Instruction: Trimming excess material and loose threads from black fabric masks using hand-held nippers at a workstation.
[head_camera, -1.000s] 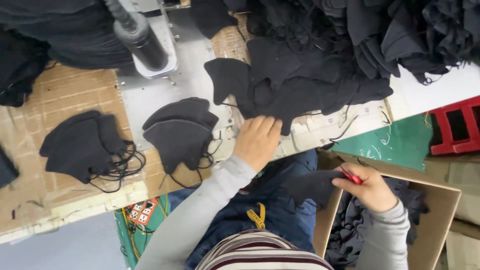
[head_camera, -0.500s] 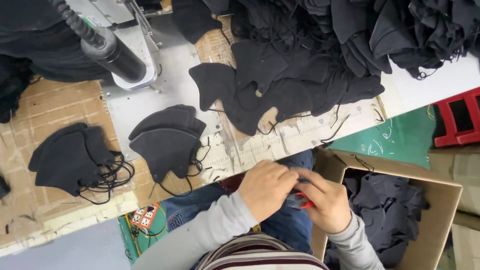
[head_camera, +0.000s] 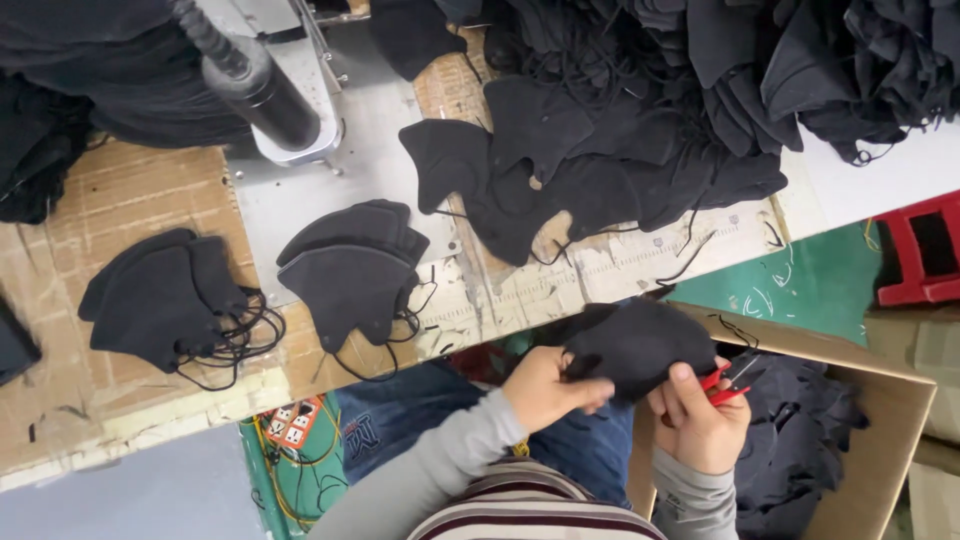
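Black fabric mask piece (head_camera: 640, 345): held up in front of the person's lap, just over the near edge of the cardboard box (head_camera: 890, 400), below the worktop (head_camera: 500, 290) edge. Piece is curved, dark, slightly bunched.

Left hand (head_camera: 550, 390): fingers closed on the lower left edge of the mask piece, thumb and fingertips pinching the cloth. Grey sleeve (head_camera: 430, 475) runs back toward the striped top.

Right hand (head_camera: 700, 425): wrapped round small red-handled snips (head_camera: 728, 380), and its fingers also touch the lower right of the mask piece. Snip blades point right, over the box; cannot tell whether the blades are open.

Cardboard box: stands to the person's right, holds more black pieces (head_camera: 800, 430).

Worktop, from near to far: one stack of finished black masks (head_camera: 350, 265) near the front edge, ear cords trailing off it; a second stack (head_camera: 165, 300) further left with a tangle of black cords beside it. Both well apart from the hands. A large loose heap of black pieces (head_camera: 650, 120) covers the far right of the worktop, some spilling toward the middle. A machine with a dark cylinder (head_camera: 265, 90) sits on a grey plate at the far left-centre.

Floor: green, with a red crate (head_camera: 925, 250) at right. A red power strip (head_camera: 292, 425) lies under the worktop by the person's knee.
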